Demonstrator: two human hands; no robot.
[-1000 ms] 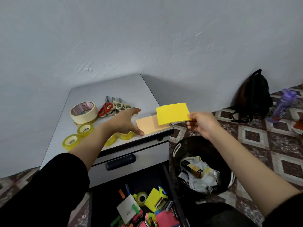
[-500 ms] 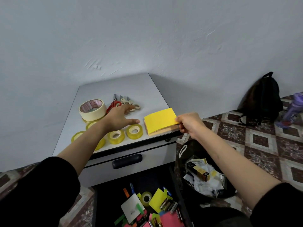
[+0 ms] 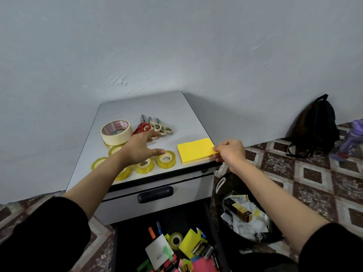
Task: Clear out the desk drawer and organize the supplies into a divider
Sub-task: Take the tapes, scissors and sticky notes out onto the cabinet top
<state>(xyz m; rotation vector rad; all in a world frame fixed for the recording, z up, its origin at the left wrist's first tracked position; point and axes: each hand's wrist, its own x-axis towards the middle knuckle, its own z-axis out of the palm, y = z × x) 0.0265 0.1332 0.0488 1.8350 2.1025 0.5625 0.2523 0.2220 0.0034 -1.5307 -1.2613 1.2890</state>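
Location: a corner with a plain grey wall [image 3: 176, 46] and a patterned tile floor [image 3: 294, 173], where a low grey drawer cabinet [image 3: 157, 107] serves as the sorting surface. The yellow note pad [image 3: 194, 150] lies flat at the front right corner of the cabinet top, squared to the edge. The right hand [image 3: 229, 152] pinches its near right corner between thumb and curled fingers, judged to be setting or aligning it there. The left hand [image 3: 139, 148] reaches over the middle of the top with fingers straight and spread, holding nothing; whether it touches anything beneath cannot be confirmed. Its thumb points toward the nearest of several clear tape rolls [image 3: 166, 159], which lie in a loose row along the front. Behind them sit a larger masking tape roll [image 3: 115, 132], red scissors [image 3: 141, 127] and beige scissors [image 3: 161, 128], laid side by side. Items are grouped by kind, which suggests pre-sorting before transfer to a divider; no divider is in view. The upper drawer [image 3: 155, 191] is closed. The lower drawer [image 3: 176, 216] stands open and holds a mixed pile: coloured notes, a tape roll, markers and batteries. Clearing is judged well short of complete. Beside the cabinet, a black waste bin [image 3: 231, 177] contains discarded paper and a small box. A dark backpack [image 3: 314, 126] and a purple bottle [image 3: 351, 138] stand well apart by the wall.
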